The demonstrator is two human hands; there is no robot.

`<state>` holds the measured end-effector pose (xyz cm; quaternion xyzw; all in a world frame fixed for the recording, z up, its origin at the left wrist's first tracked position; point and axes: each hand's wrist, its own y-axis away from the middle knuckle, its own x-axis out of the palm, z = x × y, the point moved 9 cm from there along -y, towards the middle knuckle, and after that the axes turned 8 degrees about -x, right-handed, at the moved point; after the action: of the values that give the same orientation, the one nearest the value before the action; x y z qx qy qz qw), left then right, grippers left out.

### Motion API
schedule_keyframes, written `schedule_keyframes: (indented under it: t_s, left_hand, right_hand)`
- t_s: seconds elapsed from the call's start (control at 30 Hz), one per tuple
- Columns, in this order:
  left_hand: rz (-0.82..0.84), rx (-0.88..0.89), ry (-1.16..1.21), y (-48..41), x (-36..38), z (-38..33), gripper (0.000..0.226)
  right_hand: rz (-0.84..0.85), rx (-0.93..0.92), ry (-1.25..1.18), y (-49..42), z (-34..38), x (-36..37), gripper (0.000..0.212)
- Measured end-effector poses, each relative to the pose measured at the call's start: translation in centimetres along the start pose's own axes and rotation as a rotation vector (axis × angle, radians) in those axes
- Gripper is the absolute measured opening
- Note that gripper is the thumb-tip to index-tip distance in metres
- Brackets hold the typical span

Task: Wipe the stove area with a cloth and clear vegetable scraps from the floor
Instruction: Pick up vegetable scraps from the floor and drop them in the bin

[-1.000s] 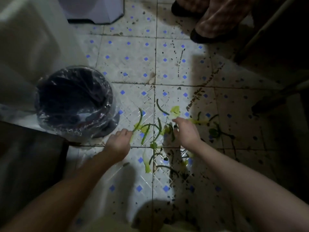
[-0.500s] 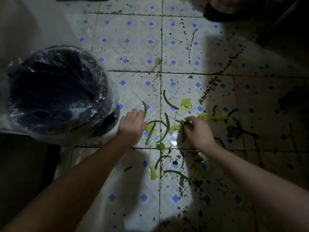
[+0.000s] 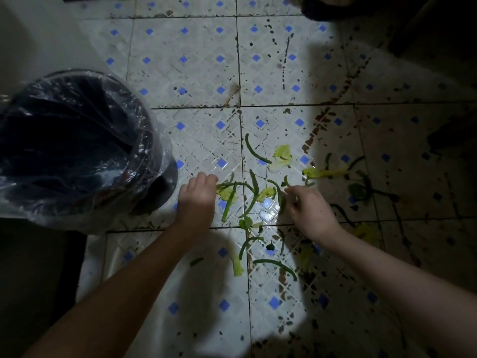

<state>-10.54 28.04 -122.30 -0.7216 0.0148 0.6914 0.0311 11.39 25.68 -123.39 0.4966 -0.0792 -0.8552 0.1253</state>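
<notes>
Green vegetable scraps (image 3: 254,195), several bean-like strips and pale leaf bits (image 3: 282,155), lie scattered over the white tiled floor (image 3: 196,73) with blue diamonds. My left hand (image 3: 197,198) is down at the left edge of the pile, fingers curled around green strips and a leaf. My right hand (image 3: 308,210) sits on the right side of the pile and pinches a green strip between its fingertips. More scraps (image 3: 276,264) lie nearer to me, and others (image 3: 358,187) lie in the shadow at right.
A dark bin (image 3: 74,148) lined with a clear plastic bag stands on the floor just left of my left hand. A pale cabinet side (image 3: 33,42) rises at far left. Another person's dark shoe (image 3: 327,6) shows at the top edge. The floor is dirty with dark specks.
The view has dropped closer to the floor. Both hands have closed in on the scrap pile, and their fingers have curled onto green strips.
</notes>
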Motion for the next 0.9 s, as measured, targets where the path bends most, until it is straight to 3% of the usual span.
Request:
schedule_keyframes:
  t_s: [0.17, 0.33, 0.43, 0.67, 0.8, 0.9]
  left_hand:
    - [0.226, -0.091, 0.072, 3.4, 1.3, 3.5, 0.035]
    - [0.301, -0.125, 0.009, 5.4, 2.7, 4.7, 0.033]
    - [0.301, -0.13, -0.04, 5.2, 3.0, 4.8, 0.036]
    - [0.126, 0.034, -0.231, 4.9, 1.0, 2.4, 0.019]
    - [0.008, 0.062, -0.139, 3.6, -0.3, 1.5, 0.016]
    - [0.056, 0.054, -0.047, 2.2, -0.2, 0.5, 0.018]
  right_hand:
    - [0.035, -0.032, 0.055, -0.1, 1.3, 0.5, 0.032]
    - [0.107, -0.125, 0.072, 0.2, 4.0, 1.6, 0.023]
    - [0.125, -0.144, 0.061, -0.3, 5.0, 1.4, 0.022]
    - [0.082, -0.144, 0.078, -0.3, 4.1, 1.2, 0.018]
    - [0.106, -0.159, 0.107, 0.3, 3.0, 1.6, 0.017]
    - [0.117, -0.138, 0.077, 0.8, 2.4, 1.1, 0.017]
